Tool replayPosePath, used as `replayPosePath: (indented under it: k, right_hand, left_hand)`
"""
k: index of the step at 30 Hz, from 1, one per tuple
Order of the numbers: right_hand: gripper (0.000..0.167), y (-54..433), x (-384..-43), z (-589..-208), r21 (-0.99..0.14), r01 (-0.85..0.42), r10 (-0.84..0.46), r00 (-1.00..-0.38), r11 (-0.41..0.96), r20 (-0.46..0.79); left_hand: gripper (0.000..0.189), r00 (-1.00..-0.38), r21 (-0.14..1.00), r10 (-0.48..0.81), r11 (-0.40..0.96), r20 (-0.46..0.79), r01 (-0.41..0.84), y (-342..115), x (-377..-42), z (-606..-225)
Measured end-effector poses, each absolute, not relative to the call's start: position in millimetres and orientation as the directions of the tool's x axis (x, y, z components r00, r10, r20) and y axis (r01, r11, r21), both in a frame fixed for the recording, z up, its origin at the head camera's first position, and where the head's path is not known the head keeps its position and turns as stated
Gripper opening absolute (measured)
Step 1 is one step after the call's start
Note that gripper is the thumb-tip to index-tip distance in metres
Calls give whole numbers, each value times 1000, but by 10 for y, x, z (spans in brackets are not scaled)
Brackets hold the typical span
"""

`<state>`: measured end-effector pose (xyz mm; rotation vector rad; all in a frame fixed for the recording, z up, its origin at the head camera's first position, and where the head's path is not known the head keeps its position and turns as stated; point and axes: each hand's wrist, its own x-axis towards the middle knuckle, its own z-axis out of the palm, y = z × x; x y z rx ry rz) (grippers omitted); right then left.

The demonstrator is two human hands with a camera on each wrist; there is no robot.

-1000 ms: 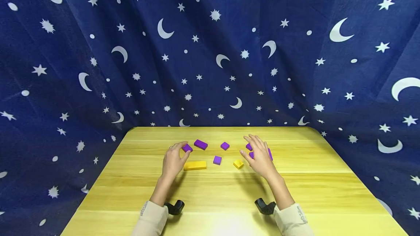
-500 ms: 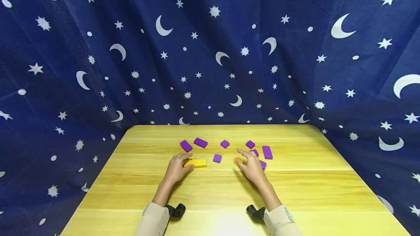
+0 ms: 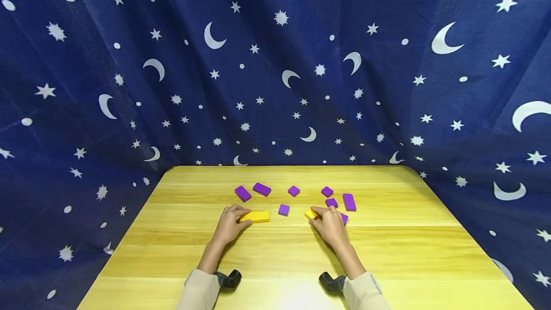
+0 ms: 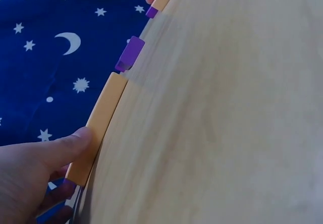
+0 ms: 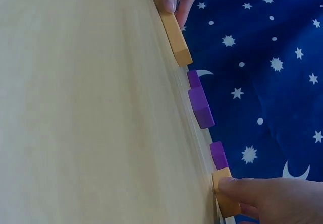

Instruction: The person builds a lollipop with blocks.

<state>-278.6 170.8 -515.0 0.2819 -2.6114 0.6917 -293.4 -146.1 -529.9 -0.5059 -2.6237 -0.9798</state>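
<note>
At the left end of a long yellow block [image 3: 258, 216], my left hand [image 3: 228, 227] grips it between thumb and fingers. The left wrist view shows the thumb laid along the near side of that block [image 4: 103, 118]. A short yellow block [image 3: 311, 214] is pinched by my right hand [image 3: 332, 228]; in the right wrist view the thumb presses on this block's [image 5: 225, 196] near side. A purple square block [image 3: 283, 210] sits between the two yellow ones. Just behind my right hand lies a purple block [image 3: 344, 218], partly hidden by it.
Farther back on the wooden table [image 3: 275, 252] are two purple bars [image 3: 243, 193] at left and a purple square block [image 3: 294, 191] mid-table. Two small purple blocks [image 3: 327, 191] and an upright-lying bar [image 3: 349, 202] are at right. A starry blue curtain [image 3: 275, 80] hangs behind.
My left hand came down from the purple bar to the long yellow block and now grips it. My right hand moved left and down from the purple blocks onto the short yellow block.
</note>
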Motion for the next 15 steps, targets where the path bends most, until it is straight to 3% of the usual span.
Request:
replayPosePath:
  k: [8, 15]
  right_hand:
    - [36, 1696, -2766, -5188, -436, -323, -98, -880, 840, 465]
    - [37, 1674, -2702, -5183, -498, -335, -92, -889, 800, 449]
  left_hand:
    - [31, -883, 643, 267, 608, 386, 465, -1491, -2907, -5299]
    - [31, -844, 642, 330, 548, 422, 536, -1441, -2842, -5335]
